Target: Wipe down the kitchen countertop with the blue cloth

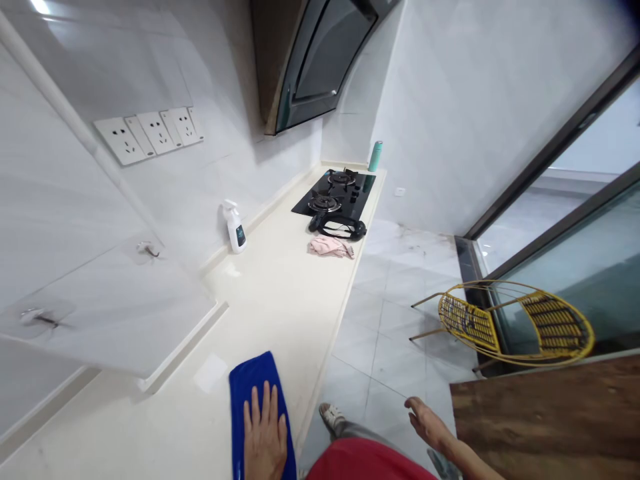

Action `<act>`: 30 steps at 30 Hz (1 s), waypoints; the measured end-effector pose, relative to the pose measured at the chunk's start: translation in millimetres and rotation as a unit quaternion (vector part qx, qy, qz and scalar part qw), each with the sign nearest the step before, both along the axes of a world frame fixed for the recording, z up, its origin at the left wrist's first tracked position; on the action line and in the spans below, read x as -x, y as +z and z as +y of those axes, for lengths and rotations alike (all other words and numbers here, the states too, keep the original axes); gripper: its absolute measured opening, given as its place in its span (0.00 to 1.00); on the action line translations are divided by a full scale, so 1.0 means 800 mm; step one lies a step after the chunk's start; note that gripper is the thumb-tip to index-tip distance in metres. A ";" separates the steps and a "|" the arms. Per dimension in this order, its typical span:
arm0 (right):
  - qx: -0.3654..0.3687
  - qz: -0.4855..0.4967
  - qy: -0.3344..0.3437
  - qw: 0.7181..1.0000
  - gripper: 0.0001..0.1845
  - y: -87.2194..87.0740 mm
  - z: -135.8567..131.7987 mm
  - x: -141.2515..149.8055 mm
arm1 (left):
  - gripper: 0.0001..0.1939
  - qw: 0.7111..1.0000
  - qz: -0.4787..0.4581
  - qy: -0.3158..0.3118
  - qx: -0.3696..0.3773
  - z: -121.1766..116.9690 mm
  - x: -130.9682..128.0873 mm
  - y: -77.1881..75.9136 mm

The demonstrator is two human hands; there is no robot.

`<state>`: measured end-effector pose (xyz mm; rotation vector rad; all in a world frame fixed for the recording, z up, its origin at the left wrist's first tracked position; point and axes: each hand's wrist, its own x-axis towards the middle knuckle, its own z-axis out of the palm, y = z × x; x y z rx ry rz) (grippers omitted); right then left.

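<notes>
My left hand (265, 433) lies flat, fingers stretched out, on a blue cloth (253, 380) spread on the cream countertop (280, 293) near its front edge. My right hand (425, 420) hangs beside me over the tiled floor, off the counter, fingers loosely apart and holding nothing. A small white patch (211, 372) lies on the counter just left of the cloth.
Farther along the counter stand a white spray bottle (235, 227), a pink cloth (329, 247), a black headset-like object (343, 228), a black gas hob (336, 192) and a teal bottle (375, 155). A yellow wire chair (515, 323) and a brown wooden surface (545, 420) are at right.
</notes>
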<state>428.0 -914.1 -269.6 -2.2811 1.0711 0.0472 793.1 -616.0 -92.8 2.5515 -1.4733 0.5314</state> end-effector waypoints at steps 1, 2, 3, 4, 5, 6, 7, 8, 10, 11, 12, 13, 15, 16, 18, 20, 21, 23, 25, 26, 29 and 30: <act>-0.010 0.011 -0.003 1.000 0.16 0.002 0.002 0.000 | 0.36 1.000 0.000 -0.016 -0.010 -0.015 0.000 0.001; -0.019 0.020 -0.007 1.000 0.15 0.005 0.004 -0.001 | 0.35 0.999 0.002 -0.037 -0.019 -0.030 -0.001 0.002; -0.026 0.026 -0.010 0.999 0.15 0.010 0.006 -0.003 | 0.34 0.998 0.006 -0.058 -0.028 -0.044 -0.002 0.003; -0.030 0.028 -0.016 0.999 0.14 0.016 0.007 -0.006 | 0.34 0.996 0.014 -0.080 -0.036 -0.057 -0.005 0.004; -0.032 0.025 -0.021 0.999 0.14 0.023 0.008 -0.010 | 0.34 0.993 0.026 -0.103 -0.045 -0.069 -0.008 0.006; -0.032 0.017 -0.027 0.999 0.14 0.031 0.008 -0.016 | 0.33 0.989 0.041 -0.129 -0.054 -0.081 -0.011 0.009; -0.030 0.002 -0.031 0.999 0.14 0.039 0.008 -0.024 | 0.33 0.984 0.058 -0.156 -0.065 -0.093 -0.015 0.011; -0.026 -0.021 -0.034 0.999 0.14 0.049 0.008 -0.035 | 0.33 0.977 0.076 -0.182 -0.076 -0.106 -0.019 0.014; -0.018 -0.085 -0.031 0.996 0.17 0.072 0.009 -0.063 | 0.34 0.961 0.111 -0.233 -0.094 -0.135 -0.025 0.019; -0.012 -0.123 -0.028 0.992 0.18 0.085 0.009 -0.081 | 0.34 0.953 0.128 -0.256 -0.101 -0.152 -0.028 0.021; -0.003 -0.162 -0.026 0.986 0.19 0.100 0.010 -0.101 | 0.34 0.945 0.142 -0.275 -0.107 -0.170 -0.030 0.023; 0.008 -0.203 -0.020 0.979 0.19 0.116 0.011 -0.123 | 0.35 0.937 0.156 -0.292 -0.112 -0.187 -0.031 0.024; 0.051 -0.280 -0.019 0.959 0.20 0.149 0.013 -0.171 | 0.35 0.923 0.180 -0.317 -0.123 -0.218 -0.033 0.025; 0.075 -0.308 -0.005 0.948 0.22 0.165 0.015 -0.195 | 0.34 0.917 0.193 -0.324 -0.126 -0.229 -0.034 0.026; 0.135 -0.339 0.026 0.931 0.24 0.193 0.019 -0.244 | 0.31 0.916 0.225 -0.315 -0.104 -0.234 -0.040 0.025; 0.192 -0.325 0.063 0.924 0.26 0.214 0.026 -0.289 | 0.27 0.932 0.256 -0.254 -0.032 -0.214 -0.053 0.022; 0.217 -0.304 0.087 0.924 0.26 0.221 0.031 -0.309 | 0.27 0.943 0.265 -0.200 0.019 -0.195 -0.062 0.020; 0.247 -0.255 0.122 0.927 0.31 0.226 0.041 -0.342 | 0.26 0.951 0.268 -0.087 0.124 -0.143 -0.082 0.015; 0.260 -0.212 0.132 0.933 0.38 0.223 0.050 -0.364 | 0.27 0.950 0.253 0.013 0.180 -0.084 -0.103 0.011; 0.263 -0.196 0.131 0.936 0.41 0.219 0.052 -0.371 | 0.28 0.950 0.242 0.056 0.188 -0.054 -0.112 0.010; 0.274 -0.165 0.136 0.938 0.46 0.205 0.044 -0.377 | 0.31 0.951 0.205 0.151 0.173 0.024 -0.126 0.008; 0.278 -0.158 0.141 0.937 0.47 0.202 0.036 -0.377 | 0.32 0.947 0.194 0.188 0.174 0.045 -0.126 0.007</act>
